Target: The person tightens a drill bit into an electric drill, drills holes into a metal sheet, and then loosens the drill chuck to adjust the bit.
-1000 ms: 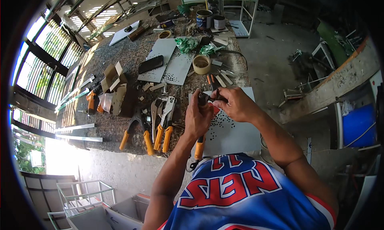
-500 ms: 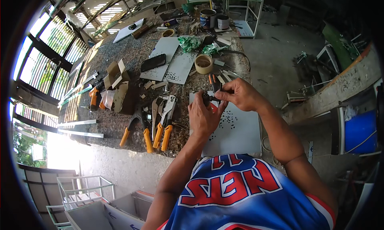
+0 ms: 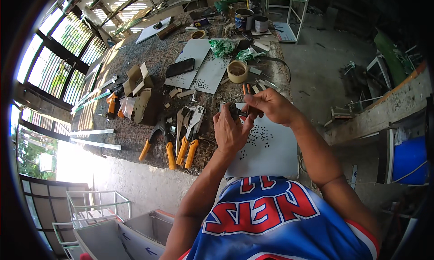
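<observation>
Hands pinched a small tool over the perforated sheet

Both hands met just above the near edge of the pale perforated metal sheet [image 3: 266, 147]. The left hand [image 3: 230, 133] cupped and the right hand [image 3: 271, 107] pinched a small dark metal tool with red-orange handles [image 3: 240, 112]. It looked stiff, light and fiddly, best gripped by its handles. Orange-handled pliers [image 3: 192, 135] lay left of the sheet.

A small dark metal tool with red-orange handles [image 3: 242, 110] is held between both hands, above the grey perforated metal sheet [image 3: 266, 149] at the workbench's near edge.
</observation>
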Available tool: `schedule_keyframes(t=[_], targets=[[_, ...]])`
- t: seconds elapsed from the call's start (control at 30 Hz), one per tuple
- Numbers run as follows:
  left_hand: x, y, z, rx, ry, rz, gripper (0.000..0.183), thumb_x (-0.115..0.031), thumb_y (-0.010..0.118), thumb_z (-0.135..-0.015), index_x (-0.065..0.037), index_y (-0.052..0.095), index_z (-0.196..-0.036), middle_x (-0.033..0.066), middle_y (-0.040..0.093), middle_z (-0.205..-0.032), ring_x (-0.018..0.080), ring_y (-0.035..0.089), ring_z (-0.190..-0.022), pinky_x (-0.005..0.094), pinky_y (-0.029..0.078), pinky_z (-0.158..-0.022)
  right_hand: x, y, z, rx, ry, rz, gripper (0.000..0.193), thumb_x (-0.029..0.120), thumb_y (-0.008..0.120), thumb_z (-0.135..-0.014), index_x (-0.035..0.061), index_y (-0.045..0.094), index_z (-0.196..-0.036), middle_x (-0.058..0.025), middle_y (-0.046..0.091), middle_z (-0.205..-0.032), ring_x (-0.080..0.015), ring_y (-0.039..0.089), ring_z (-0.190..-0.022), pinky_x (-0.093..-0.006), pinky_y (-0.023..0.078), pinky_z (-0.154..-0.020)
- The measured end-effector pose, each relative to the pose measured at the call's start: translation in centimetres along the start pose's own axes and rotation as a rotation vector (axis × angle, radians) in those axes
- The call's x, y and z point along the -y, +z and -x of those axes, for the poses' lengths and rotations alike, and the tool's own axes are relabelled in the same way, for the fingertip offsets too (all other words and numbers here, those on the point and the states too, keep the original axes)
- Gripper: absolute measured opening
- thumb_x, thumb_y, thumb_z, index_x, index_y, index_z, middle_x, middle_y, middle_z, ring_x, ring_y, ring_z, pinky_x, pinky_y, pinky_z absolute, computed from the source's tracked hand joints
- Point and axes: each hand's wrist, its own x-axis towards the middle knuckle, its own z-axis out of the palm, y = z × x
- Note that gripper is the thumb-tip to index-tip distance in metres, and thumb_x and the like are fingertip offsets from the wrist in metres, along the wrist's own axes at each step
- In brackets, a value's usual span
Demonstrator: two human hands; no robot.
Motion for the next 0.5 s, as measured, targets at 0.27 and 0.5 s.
schedule_keyframes(t=[0.27, 0.5], targets=[[-0.2, 0.0, 0.0, 0.029, -0.054, 0.040, 0.073, -0.047, 0.071, -0.083, 0.005, 0.040, -0.125, 0.0190, 0.061, -0.091, 0.0381, 0.057, -0.087, 0.0460, 0.044, -0.079, -0.4, -0.9, -0.5, 0.019, -0.082, 0.074, 0.053, 0.044, 0.055, -0.098, -0.0008, 0.068, -0.074, -0.0031, 0.063, -0.062, -0.0087, 0.056, -0.058, -0.0260, 0.046, -0.059], [0.2, 0.3, 0.0, -0.031, -0.101, 0.019, 0.075, -0.049, 0.072, -0.081, 0.006, 0.042, -0.123, 0.0167, 0.061, -0.085, 0.0365, 0.056, -0.083, 0.0456, 0.043, -0.079, -0.8, 0.7, -0.6, -0.018, -0.110, -0.037, 0.053, 0.042, 0.052, -0.100, -0.0006, 0.066, -0.071, -0.0013, 0.059, -0.059, -0.0070, 0.051, -0.055, -0.0258, 0.043, -0.055]])
